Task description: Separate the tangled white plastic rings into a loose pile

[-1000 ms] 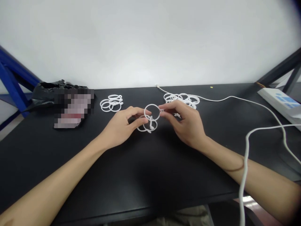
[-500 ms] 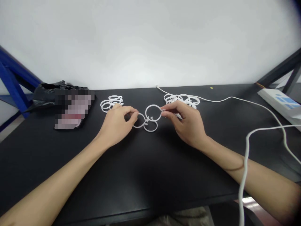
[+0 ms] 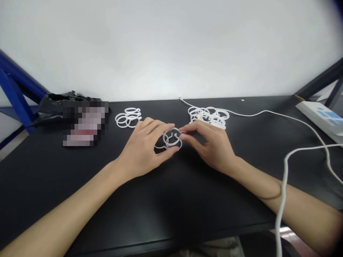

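A white plastic ring (image 3: pixel 164 137) with a small tab stands tilted between my hands, above the black table. My right hand (image 3: pixel 211 142) pinches it by the tab on its right side, between thumb and forefinger. Around the same ring curves my left hand (image 3: pixel 146 148), its forefinger at the top edge and its thumb at the lower edge. Another white ring (image 3: pixel 181 145) shows just beneath, overlapping the held one. A third ring's curve (image 3: pixel 160 147) is partly hidden by my left fingers. Exact contact of the left fingertips is hard to make out.
Several white rings (image 3: pixel 125 119) lie overlapping behind my left hand. A bigger heap of rings (image 3: pixel 222 115) lies behind my right hand. A blurred phone-like object (image 3: pixel 85 125) and black plastic bag (image 3: pixel 50 107) are left. White cable (image 3: pixel 284 178) crosses my right forearm; a white device (image 3: pixel 318 117) stands right.
My left hand has moved right from the lower ring to the ring in my right hand, its fingers now spread around it. That ring has come slightly lower and left.
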The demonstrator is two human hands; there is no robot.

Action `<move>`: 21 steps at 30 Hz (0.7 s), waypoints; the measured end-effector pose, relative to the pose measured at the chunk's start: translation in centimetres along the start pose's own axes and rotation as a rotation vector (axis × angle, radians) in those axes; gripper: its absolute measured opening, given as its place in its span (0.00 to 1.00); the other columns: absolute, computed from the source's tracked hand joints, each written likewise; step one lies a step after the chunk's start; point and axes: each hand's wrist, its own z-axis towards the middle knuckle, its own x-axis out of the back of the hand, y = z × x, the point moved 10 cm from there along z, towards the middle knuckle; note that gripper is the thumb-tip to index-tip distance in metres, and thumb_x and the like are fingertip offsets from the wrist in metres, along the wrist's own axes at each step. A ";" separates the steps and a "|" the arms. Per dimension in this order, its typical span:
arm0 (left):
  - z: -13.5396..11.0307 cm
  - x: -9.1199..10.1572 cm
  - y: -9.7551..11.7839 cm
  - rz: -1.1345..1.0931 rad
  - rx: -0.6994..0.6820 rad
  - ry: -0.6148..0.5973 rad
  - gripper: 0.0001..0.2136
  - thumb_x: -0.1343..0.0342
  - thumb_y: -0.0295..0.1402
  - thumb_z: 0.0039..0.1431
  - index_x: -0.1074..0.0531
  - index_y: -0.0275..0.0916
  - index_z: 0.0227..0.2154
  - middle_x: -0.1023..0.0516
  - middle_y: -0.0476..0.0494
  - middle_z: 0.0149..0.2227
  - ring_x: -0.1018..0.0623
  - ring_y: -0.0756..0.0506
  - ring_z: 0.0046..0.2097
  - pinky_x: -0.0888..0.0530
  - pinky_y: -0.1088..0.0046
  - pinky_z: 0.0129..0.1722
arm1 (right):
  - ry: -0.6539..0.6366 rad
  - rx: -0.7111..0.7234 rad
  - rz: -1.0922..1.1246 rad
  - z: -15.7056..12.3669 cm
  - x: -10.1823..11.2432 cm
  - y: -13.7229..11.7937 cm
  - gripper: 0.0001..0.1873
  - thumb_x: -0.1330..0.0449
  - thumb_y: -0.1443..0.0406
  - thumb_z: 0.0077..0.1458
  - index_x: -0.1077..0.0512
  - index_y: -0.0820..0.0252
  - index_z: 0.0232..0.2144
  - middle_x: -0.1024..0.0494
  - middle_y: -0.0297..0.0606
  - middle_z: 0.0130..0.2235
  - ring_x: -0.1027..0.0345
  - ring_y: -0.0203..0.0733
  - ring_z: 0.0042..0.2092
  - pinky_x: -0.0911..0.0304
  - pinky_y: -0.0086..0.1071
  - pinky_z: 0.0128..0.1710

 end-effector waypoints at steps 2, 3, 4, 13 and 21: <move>0.1 0.1 -0.1 -0.023 0.012 0.000 0.20 0.43 0.42 0.61 0.30 0.36 0.51 0.23 0.41 0.46 0.26 0.41 0.47 0.33 0.58 0.53 | 0.006 0.019 -0.005 0.0 0.1 -0.1 0.04 0.37 0.66 0.59 0.27 0.61 0.37 0.20 0.37 0.35 0.27 0.35 0.34 0.33 0.27 0.32; 0.1 0.2 -0.1 -0.030 0.015 0.002 0.20 0.43 0.42 0.61 0.30 0.35 0.52 0.23 0.41 0.46 0.26 0.41 0.46 0.33 0.58 0.53 | 0.007 0.028 -0.006 0.0 0.1 -0.2 0.04 0.38 0.66 0.59 0.27 0.61 0.37 0.20 0.37 0.35 0.27 0.35 0.34 0.33 0.27 0.33; 0.1 0.2 -0.1 -0.036 0.016 0.005 0.20 0.43 0.41 0.61 0.30 0.35 0.52 0.23 0.41 0.45 0.26 0.41 0.46 0.33 0.59 0.52 | 0.006 0.037 -0.006 0.0 0.0 -0.3 0.04 0.38 0.66 0.59 0.27 0.61 0.37 0.20 0.37 0.35 0.27 0.35 0.34 0.32 0.27 0.33; 0.1 -0.1 -0.3 -0.012 0.009 0.007 0.19 0.41 0.42 0.61 0.29 0.35 0.49 0.23 0.41 0.44 0.27 0.41 0.45 0.33 0.58 0.50 | -0.026 0.098 0.024 -0.3 -0.3 -1.1 0.10 0.42 0.70 0.60 0.28 0.62 0.45 0.22 0.38 0.38 0.29 0.34 0.35 0.32 0.28 0.37; -0.1 0.1 -0.4 -0.056 -0.003 -0.004 0.18 0.42 0.43 0.61 0.30 0.37 0.48 0.23 0.43 0.44 0.27 0.42 0.45 0.33 0.59 0.51 | -0.044 0.040 0.068 0.1 -0.4 -0.8 0.04 0.42 0.72 0.60 0.28 0.61 0.37 0.23 0.34 0.34 0.30 0.31 0.34 0.34 0.24 0.33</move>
